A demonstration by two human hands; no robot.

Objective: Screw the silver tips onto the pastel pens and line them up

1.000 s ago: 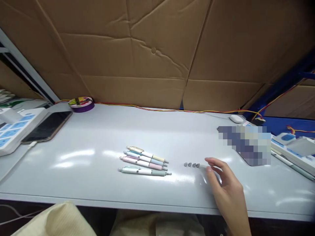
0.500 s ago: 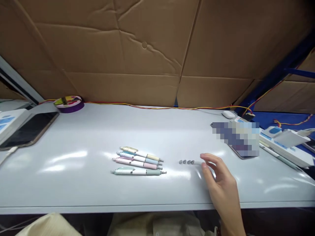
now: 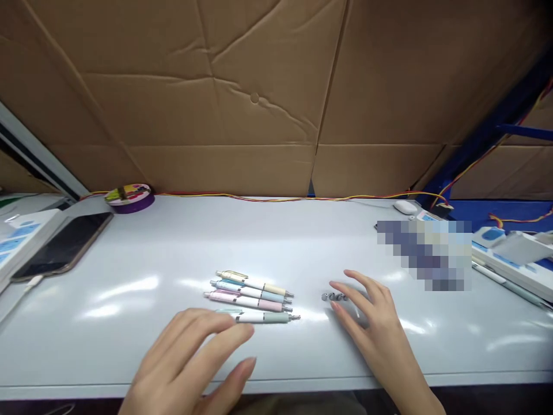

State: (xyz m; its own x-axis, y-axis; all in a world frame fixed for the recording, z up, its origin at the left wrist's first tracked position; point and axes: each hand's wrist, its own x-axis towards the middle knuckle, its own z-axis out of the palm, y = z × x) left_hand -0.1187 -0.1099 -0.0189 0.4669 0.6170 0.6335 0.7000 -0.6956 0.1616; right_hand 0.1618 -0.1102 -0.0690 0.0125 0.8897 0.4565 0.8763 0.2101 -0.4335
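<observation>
Left hand (image 3: 190,363)'s by the green pen (image 3: 272,317), thumb and fingers apart (three more pens (image 3: 252,291) lie just beyond it on the desk (image 3: 268,242)). Right hand (image 3: 375,323)'s at the metal bits (image 3: 332,296), fingers apart too, can't tell if touching.

Brown cardboard sheeting (image 3: 216,115) closes off the rear and fills the upper frame; creases noted left of upper centre, one seam (image 3: 332,80) running down right of centre. Pale metal post (image 3: 43,153) slants at the left edge; blue metal frame (image 3: 479,129) at right. Glossy light-grey counter (image 3: 216,242) spans the frame, showing bright reflected light. Area below its front edge: dark.
</observation>
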